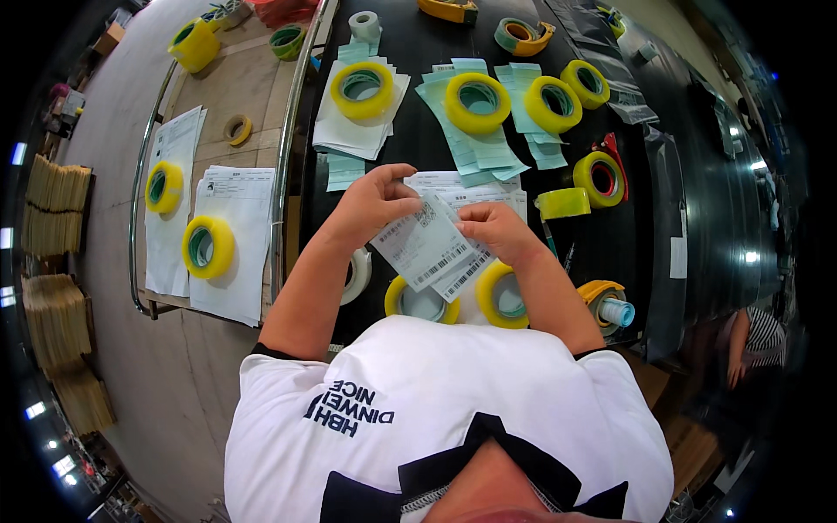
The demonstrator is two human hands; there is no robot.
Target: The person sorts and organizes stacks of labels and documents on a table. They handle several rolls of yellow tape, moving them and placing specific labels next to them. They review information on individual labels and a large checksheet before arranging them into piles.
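Observation:
My left hand (370, 205) and my right hand (493, 228) both pinch a small stack of white printed label slips (429, 248) held above the black table (602, 244). My left thumb and fingers grip the top edge of the slips. Fingers of my right hand hold the right edge. More white slips (466, 187) lie on the table just behind them. Two yellow tape rolls (501, 296) sit right below my hands, near my chest.
Several yellow tape rolls (477, 102) weigh down stacks of pale green and white papers (357, 131) at the back. A cart (218, 235) on the left carries paper sheets and tape rolls. A tape dispenser (606, 301) lies at right. Another person (754, 344) stands far right.

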